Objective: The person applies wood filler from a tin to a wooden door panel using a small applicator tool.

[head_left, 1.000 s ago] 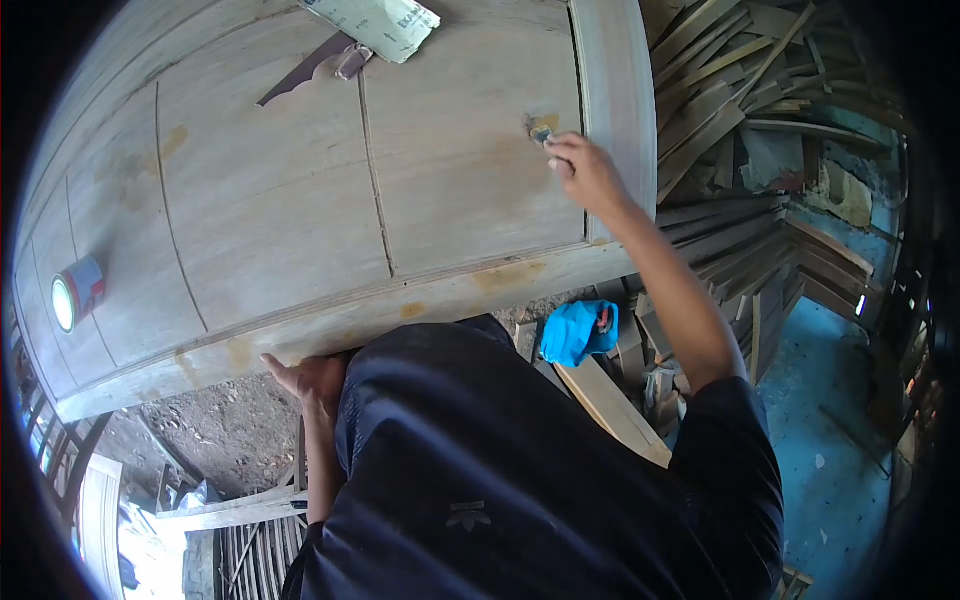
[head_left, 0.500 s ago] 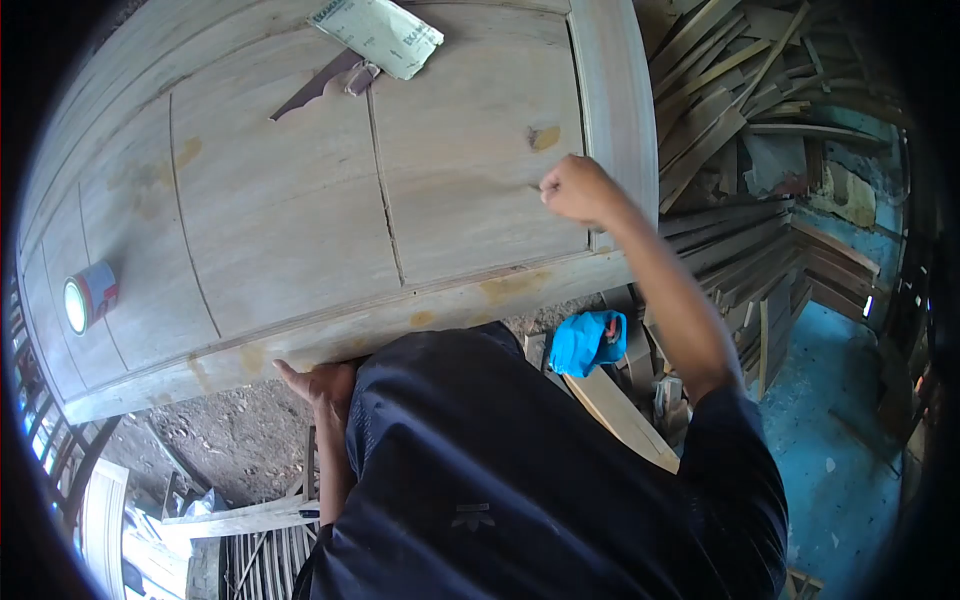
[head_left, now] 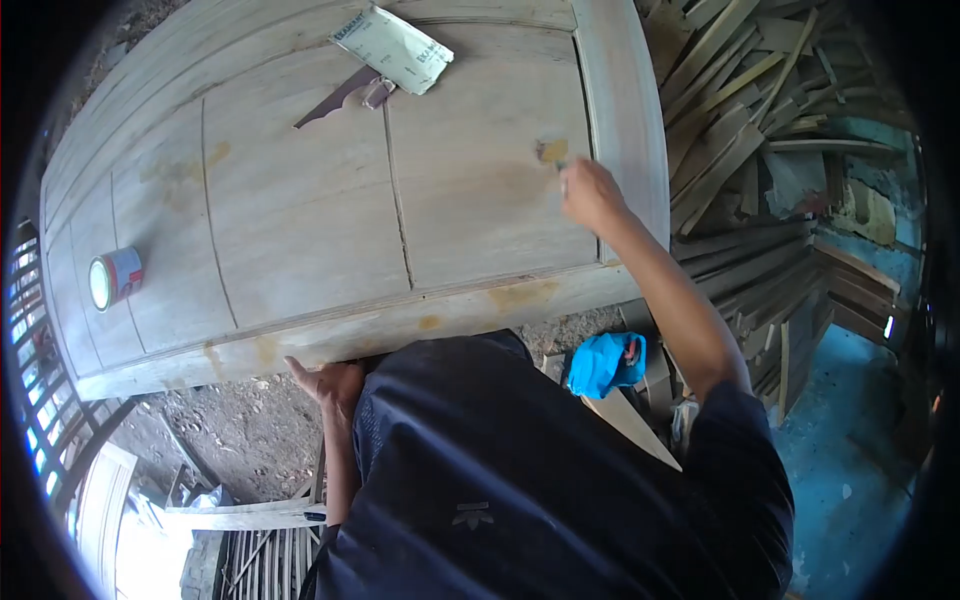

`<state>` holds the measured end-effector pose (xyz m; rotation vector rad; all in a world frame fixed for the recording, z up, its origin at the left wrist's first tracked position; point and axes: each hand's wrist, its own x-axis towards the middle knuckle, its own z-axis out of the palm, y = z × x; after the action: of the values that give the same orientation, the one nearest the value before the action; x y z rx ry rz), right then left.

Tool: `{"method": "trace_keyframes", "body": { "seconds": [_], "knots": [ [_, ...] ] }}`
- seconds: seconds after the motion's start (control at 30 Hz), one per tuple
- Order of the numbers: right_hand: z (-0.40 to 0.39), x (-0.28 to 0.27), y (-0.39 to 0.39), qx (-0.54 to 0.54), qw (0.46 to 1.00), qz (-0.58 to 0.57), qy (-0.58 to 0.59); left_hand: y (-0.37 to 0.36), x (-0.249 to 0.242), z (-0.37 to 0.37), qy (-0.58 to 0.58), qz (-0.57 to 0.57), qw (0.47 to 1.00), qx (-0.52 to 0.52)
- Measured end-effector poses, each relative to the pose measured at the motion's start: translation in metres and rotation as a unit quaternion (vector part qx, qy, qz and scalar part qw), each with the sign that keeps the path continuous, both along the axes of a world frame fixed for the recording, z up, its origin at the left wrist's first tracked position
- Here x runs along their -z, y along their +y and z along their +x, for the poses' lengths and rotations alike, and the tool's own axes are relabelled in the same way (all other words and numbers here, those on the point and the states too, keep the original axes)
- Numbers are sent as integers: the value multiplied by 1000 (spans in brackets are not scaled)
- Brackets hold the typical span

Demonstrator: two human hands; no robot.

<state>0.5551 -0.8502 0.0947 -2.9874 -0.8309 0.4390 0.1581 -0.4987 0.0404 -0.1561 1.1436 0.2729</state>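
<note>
My right hand is closed on a small thin tool, too small to make out, whose tip shows beside a yellowish filler patch on the large pale wooden panel. My left hand rests at the panel's near edge, thumb stretched out to the left and fingers partly out of sight below the edge. Folded sandpaper and a torn dark brown piece lie at the panel's far side. A small open can stands or lies on the panel's left part.
Many wooden offcuts are piled at the right. A blue bag sits on a board below the panel's near edge. Slatted wood and a pale board are at the lower left, near bare soil.
My right hand has moved slightly right, and its tool tip is now close to the filler patch. The whole view has shifted a little. My left hand stays at the near edge.
</note>
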Motion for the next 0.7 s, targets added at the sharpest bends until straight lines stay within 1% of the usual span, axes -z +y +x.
{"method": "trace_keyframes", "body": {
  "seconds": [0.03,0.1,0.13,0.17,0.2,0.23,0.27,0.3,0.33,0.37,0.4,0.43,0.47,0.5,0.53,0.57,0.6,0.63,0.67,0.7],
  "knots": [
    [0,-14,11,-5,1000,8,-2,0,0,-1,-15,25,1000,-5],
    [2,-57,18,22,992,-45,112,-4,-8,0,-15,38,999,-5],
    [5,-68,21,32,983,-74,168,-7,-12,2,-14,44,999,-10],
    [15,-61,23,46,994,-41,86,-8,-15,1,-13,47,999,-15],
    [13,-46,17,37,995,-38,87,-9,-18,-1,-2,41,999,-23],
    [7,-22,7,18,1000,18,-9,-9,-20,-5,11,37,999,-35],
    [3,-9,5,-4,992,81,-101,-14,-24,-7,15,48,997,-52],
    [-10,-12,5,10,998,34,-50,-17,-28,-7,90,114,987,-68],
    [-30,-19,3,20,1000,-14,2,-14,-34,-9,167,179,966,-85],
    [-37,-56,16,-38,988,-72,129,-5,-43,-17,177,194,960,-99],
    [-54,-76,16,-39,985,-20,165,4,-53,-22,226,296,923,-99],
    [-70,-89,19,-38,979,31,197,16,-61,-23,269,391,875,-96],
    [-81,-97,32,-46,979,39,197,32,-68,-21,307,478,818,-91],
    [-94,-104,45,61,950,149,269,51,-76,-17,338,546,762,-86],
    [-108,-109,53,171,893,250,334,84,-61,-31,330,630,701,-56],
    [-124,-106,59,177,892,250,331,126,-44,-47,315,705,635,-23],
    [-138,-98,66,235,828,348,372,157,-67,-33,328,719,613,25],
    [-150,-93,73,285,751,441,401,189,-95,-10,337,730,590,70],
    [-164,-92,79,291,753,442,391,236,-93,-1,275,745,605,62],
    [-179,-91,88,320,702,488,409,285,-87,8,287,772,558,103]
  ]
}}
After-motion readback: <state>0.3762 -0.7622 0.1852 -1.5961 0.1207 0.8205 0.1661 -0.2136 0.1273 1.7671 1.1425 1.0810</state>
